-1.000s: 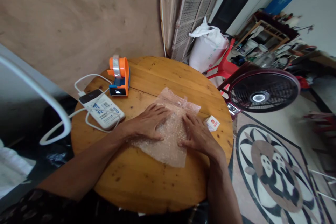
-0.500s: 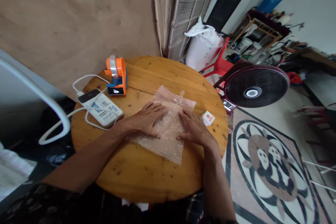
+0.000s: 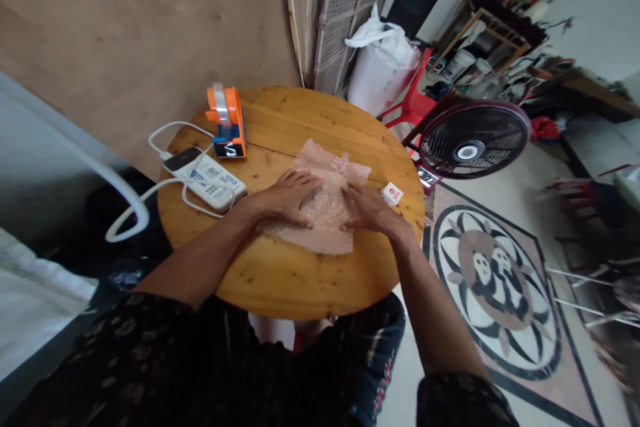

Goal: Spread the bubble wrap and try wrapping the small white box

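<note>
A sheet of bubble wrap (image 3: 327, 203) lies on the round wooden table (image 3: 300, 287), wrinkled, with a strip of clear tape near its far edge. My left hand (image 3: 290, 199) rests on its left side, fingers stretched and thumb apart. On the right side my right hand (image 3: 369, 208) presses down, also with fingers spread. Whether anything lies inside the wrap cannot be made out. Just beyond my right hand is a small white box (image 3: 392, 194) with a red mark.
An orange and blue tape dispenser (image 3: 229, 123) stands at the back left. Nearer me, a white power bank (image 3: 215, 185) lies with a looped white cable (image 3: 127, 217). Beyond the right edge are a fan (image 3: 473, 140), a red chair (image 3: 417, 103) and a white sack (image 3: 383, 73).
The camera view has shifted, so the table sits higher in the picture. Both hands stay spread on the bubble wrap; its near edge now reaches less far toward me.
</note>
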Tool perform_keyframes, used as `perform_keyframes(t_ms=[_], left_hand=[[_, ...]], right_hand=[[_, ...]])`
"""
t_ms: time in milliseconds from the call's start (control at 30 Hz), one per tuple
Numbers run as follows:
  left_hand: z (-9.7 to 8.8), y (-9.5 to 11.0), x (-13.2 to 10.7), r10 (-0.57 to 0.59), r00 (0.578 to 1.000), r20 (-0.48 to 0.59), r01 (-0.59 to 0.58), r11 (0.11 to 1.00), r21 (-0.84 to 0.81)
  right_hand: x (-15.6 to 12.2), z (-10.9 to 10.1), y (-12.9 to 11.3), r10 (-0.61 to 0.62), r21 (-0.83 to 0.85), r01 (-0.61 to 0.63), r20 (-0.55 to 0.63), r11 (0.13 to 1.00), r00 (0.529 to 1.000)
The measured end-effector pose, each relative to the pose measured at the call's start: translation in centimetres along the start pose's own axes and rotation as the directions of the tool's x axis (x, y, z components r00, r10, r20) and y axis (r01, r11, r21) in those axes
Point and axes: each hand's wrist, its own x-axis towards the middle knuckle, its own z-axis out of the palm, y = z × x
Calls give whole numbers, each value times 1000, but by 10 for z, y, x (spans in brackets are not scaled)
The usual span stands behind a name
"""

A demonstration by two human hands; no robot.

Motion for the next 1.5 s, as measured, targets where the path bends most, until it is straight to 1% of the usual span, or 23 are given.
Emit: perform_keyframes(t_ms=[100,167,233,300,333,433,500,633,800,900,967,1033,1067,1133,1167,1200,1233,1267,1333,1400,1433,1467,1500], left_hand=[[2,-1,1,14,1000,-15,-14,1000,-7],[2,0,1,25,999,-25,-25,1000,-5],[2,1,0,27,999,-25,-27,1000,-1],[1,4,-1,30,999,-20,-30,1000,5],[0,6,-1,36,999,-19,-36,999,11],[-1,12,-4,57,997,-44,-56,998,32],[0,16,-4,42,997,-70,-41,999,18],[6,17,1,-51,992,-118,44,997,-60],[13,17,9,-81,983,-164,72,995,-65],[10,28,9,-75,982,-173,70,997,-34],[7,42,0,-68,981,-180,64,998,-25],[5,61,-23,-37,981,-188,35,999,-15],[5,72,-41,11,979,-205,-11,1000,2],[13,92,-89,57,953,-299,-57,998,10],[21,101,-119,50,934,-354,-50,999,9],[32,109,-152,20,926,-378,-21,1000,2],[45,115,-186,-47,911,-409,44,999,-17],[61,120,-220,-148,886,-439,143,989,-44],[97,129,-284,-359,774,-522,360,927,-104],[133,136,-335,-544,658,-522,546,821,-168],[148,139,-353,-612,618,-494,607,771,-195],[161,142,-367,-659,604,-448,643,735,-214],[171,143,-376,-686,616,-388,658,718,-227]], right_hand=[[-14,2,-19,86,-92,-96,-111,991,990],[-25,8,-35,118,-142,-144,-180,979,977],[-32,21,-48,128,-141,-153,-174,978,976],[-37,37,-55,151,-98,-170,-173,981,973],[-39,45,-57,172,-66,-189,-204,980,964],[-44,68,-58,234,58,-228,-349,972,908],[-45,77,-57,263,129,-230,-398,965,879],[-45,82,-57,266,162,-218,-411,963,872],[-44,81,-59,272,130,-239,-404,962,873],[-45,82,-59,263,118,-235,-409,965,874],[-46,83,-58,250,120,-220,-419,968,873],[-46,84,-57,243,126,-209,-428,970,870],[-46,85,-57,241,129,-205,-431,970,869],[-46,86,-56,239,134,-200,-436,971,868],[-46,86,-56,238,136,-198,-438,971,867],[-46,87,-56,237,138,-195,-442,971,865],[-46,87,-56,235,140,-192,-446,971,864],[-46,87,-55,235,142,-191,-451,971,861],[-46,87,-55,236,141,-192,-459,971,856],[-45,87,-55,236,136,-194,-461,971,856],[-45,87,-55,234,132,-194,-459,972,857],[-46,86,-55,230,128,-193,-457,973,859],[-46,86,-56,227,124,-192,-455,974,861]])
